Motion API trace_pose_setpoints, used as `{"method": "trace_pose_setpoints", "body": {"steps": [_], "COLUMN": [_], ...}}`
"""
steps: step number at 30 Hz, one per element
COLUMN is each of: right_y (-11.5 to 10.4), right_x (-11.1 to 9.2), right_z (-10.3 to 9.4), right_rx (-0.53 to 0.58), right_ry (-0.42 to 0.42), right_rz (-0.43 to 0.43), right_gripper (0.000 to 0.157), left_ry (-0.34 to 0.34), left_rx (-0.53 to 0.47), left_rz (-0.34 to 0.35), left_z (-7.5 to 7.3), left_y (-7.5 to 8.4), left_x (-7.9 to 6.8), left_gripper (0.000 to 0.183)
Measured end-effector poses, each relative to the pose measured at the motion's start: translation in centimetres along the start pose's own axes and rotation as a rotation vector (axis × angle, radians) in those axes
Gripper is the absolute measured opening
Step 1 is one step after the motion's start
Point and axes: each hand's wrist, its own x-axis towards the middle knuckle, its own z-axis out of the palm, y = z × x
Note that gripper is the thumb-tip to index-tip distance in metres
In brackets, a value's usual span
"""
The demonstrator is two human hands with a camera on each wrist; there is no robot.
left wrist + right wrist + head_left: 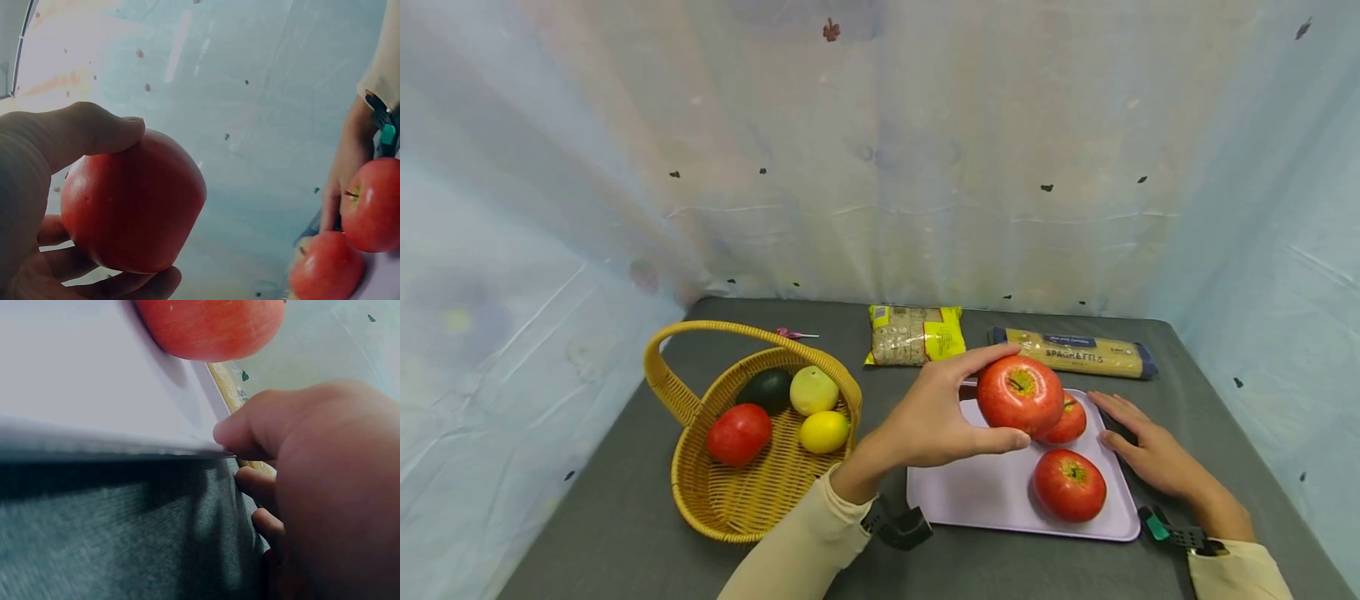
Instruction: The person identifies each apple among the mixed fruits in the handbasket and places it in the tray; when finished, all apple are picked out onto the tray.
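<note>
My left hand [936,408] holds a red apple [1019,397] up over the tray, thumb on one side and fingers round the other. The left wrist view shows the same apple [134,203] between thumb and curled fingers. Below it, a pale lilac tray [970,492] carries two more apples, one nearer the front [1070,486] and one behind [1066,419], partly hidden by the held one. At the tray's right edge rests my right hand [1157,454], fingers extended near the far corner. Its thumb [240,434] touches the rim in the right wrist view.
Left of the tray stands a yellow wicker basket [681,475] with a tall handle, holding a red tomato-like fruit [739,435], a lemon [824,432], a pale green fruit [813,391] and a dark green one [766,390]. Behind lie a yellow bag [916,336], spaghetti [1075,352] and a lollipop [796,334].
</note>
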Motion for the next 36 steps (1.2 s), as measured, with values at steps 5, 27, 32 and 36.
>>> {"method": "trace_pose_setpoints", "body": {"steps": [5, 27, 32, 36], "right_y": [0.0, 0.0, -0.1, -0.1], "right_x": [0.1, 0.1, 0.1, 0.1], "right_z": [0.1, -0.1, -0.1, -0.1], "right_rx": [-0.01, -0.001, -0.001, -0.001], "right_ry": [0.002, 0.0, 0.0, -0.006], "right_rz": [-0.002, -0.003, -0.006, 0.0], "right_gripper": [0.066, 0.066, 0.067, 0.068], "left_ry": [0.018, 0.175, 0.182, 0.194], "left_rx": [-0.024, 0.013, 0.045, 0.04], "left_rz": [-0.045, -0.348, -0.405, -0.45], "left_z": [0.6, 4.6, 5.3, 5.7], "left_y": [-1.2, -8.5, -10.1, -11.1], "left_x": [0.3, 1.2, 1.2, 1.2], "left_gripper": [0.084, 0.086, 0.086, 0.086]}}
